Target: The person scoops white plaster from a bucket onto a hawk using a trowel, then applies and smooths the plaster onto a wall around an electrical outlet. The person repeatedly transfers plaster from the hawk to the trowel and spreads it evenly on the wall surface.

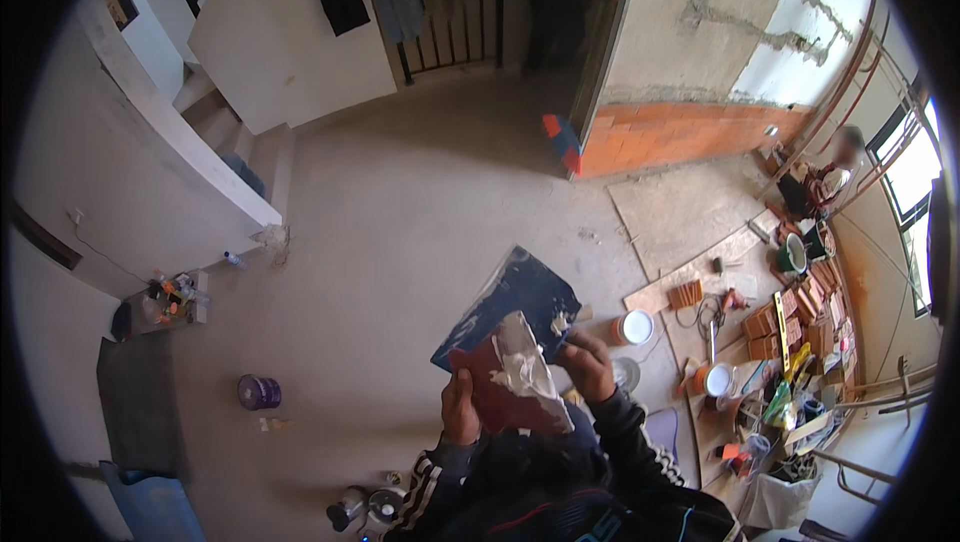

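Note:
My left hand [460, 412] is closed on the edge of a dark red flat plastering board [484, 382], held tilted in front of my body. Thick white plaster [528, 374] lies along the board's right side. Just beyond it is a dark blue flat plastering board [510, 292], partly covered by the red one, with a small white lump near its right corner. My right hand [588, 366] has its fingers closed at that corner of the blue board. How its grip sits underneath is hidden.
White-filled buckets [633, 328] stand to the right, near stacked orange bricks [770, 332] and scattered tools. A purple tin [258, 392] stands on the floor at left. Another person [830, 182] sits at far right; a dark figure [565, 2] stands beyond the opening.

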`<state>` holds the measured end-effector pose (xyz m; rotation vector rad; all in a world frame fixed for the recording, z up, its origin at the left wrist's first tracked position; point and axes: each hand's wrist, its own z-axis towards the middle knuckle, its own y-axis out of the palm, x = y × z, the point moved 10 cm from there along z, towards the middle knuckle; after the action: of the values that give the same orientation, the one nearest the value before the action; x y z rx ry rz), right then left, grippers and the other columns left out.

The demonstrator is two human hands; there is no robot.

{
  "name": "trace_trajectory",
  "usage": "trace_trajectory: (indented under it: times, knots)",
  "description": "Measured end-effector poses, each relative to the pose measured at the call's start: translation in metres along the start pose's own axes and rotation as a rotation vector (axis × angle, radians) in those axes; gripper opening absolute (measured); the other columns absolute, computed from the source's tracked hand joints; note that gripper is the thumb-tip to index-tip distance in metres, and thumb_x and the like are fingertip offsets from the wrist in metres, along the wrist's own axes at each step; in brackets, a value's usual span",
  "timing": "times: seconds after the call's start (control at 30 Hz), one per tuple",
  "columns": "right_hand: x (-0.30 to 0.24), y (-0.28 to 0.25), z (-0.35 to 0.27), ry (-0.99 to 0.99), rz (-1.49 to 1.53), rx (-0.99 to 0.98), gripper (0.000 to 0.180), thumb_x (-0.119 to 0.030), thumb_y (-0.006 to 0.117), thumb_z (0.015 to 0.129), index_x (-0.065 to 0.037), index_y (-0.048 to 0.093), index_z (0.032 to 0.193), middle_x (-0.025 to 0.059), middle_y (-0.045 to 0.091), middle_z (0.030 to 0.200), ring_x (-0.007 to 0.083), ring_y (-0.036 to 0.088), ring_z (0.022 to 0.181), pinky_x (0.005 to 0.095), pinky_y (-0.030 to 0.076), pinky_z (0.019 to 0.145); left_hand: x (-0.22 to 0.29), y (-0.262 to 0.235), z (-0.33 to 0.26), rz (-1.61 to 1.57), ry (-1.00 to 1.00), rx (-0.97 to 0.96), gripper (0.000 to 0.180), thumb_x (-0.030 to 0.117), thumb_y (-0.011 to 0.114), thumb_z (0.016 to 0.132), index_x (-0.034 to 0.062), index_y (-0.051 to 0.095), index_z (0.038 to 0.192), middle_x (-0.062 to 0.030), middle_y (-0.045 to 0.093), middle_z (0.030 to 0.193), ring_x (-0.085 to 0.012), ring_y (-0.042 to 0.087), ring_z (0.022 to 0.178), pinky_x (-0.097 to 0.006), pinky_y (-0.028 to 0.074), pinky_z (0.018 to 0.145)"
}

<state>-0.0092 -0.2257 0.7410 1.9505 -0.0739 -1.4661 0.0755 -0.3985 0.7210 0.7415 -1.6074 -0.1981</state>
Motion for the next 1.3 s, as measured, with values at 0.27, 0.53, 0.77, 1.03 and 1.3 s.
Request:
trace_trajectory:
  times: [0.27, 0.53, 0.77, 1.03, 1.3]
  knots:
    - [0.0, 0.012, 0.009, 0.145, -0.44, 0.054, 0.03, -0.02, 0.06, 0.092, 0.005, 0.059, 0.108, 0.0067, 0.065, 0.093, 0.0128, 0.062, 0.085, 0.0281, 0.052, 0.078, -0.007, -0.024, -0.006, 0.105, 0.01, 0.05, 0.051, 0.04, 0.046, 0.099, -0.0028, 0.049, 0.127, -0.0118, 0.057, 0.12, -0.0195, 0.056, 0.108, -0.033, 0.045, 0.092]
    - [0.036, -0.02, -0.023, 0.228, -0.319, 0.148, 0.031, -0.021, 0.063, 0.091, 0.004, 0.061, 0.109, 0.0089, 0.068, 0.089, 0.0123, 0.064, 0.086, 0.0266, 0.052, 0.076, -0.033, -0.026, 0.003, 0.072, -0.145, 0.048, 0.058, 0.042, 0.047, 0.097, -0.001, 0.04, 0.135, -0.0149, 0.049, 0.128, -0.0278, 0.053, 0.114, -0.04, 0.046, 0.094]
    - [0.109, -0.155, -0.152, 0.212, -1.018, 0.638, 0.04, -0.031, 0.064, 0.088, 0.005, 0.062, 0.106, 0.021, 0.066, 0.102, 0.0351, 0.066, 0.089, 0.0392, 0.052, 0.083, -0.039, -0.03, 0.029, 0.227, -0.225, -0.144, 0.058, 0.04, 0.045, 0.099, 0.0008, 0.036, 0.139, -0.0147, 0.045, 0.134, -0.0285, 0.05, 0.119, -0.041, 0.045, 0.096]
    - [0.242, -0.188, -0.33, 0.695, -1.201, 0.915, 0.034, -0.032, 0.063, 0.08, 0.001, 0.068, 0.073, 0.0249, 0.061, 0.076, 0.0425, 0.062, 0.081, 0.0478, 0.049, 0.073, -0.044, -0.018, 0.045, 0.293, -0.253, -0.326, 0.054, 0.037, 0.046, 0.099, 0.001, 0.038, 0.138, -0.0142, 0.047, 0.133, -0.0278, 0.051, 0.117, -0.04, 0.045, 0.096]
    - [0.306, -0.027, -0.382, 0.847, -0.874, 0.351, 0.035, -0.024, 0.047, 0.088, 0.006, 0.063, 0.096, 0.0296, 0.063, 0.094, 0.0427, 0.063, 0.091, 0.0505, 0.049, 0.079, -0.104, -0.003, 0.075, 0.319, -0.382, -0.365, 0.051, 0.033, 0.045, 0.1, -0.0008, 0.038, 0.137, -0.0132, 0.049, 0.133, -0.0249, 0.051, 0.118, -0.039, 0.041, 0.1]
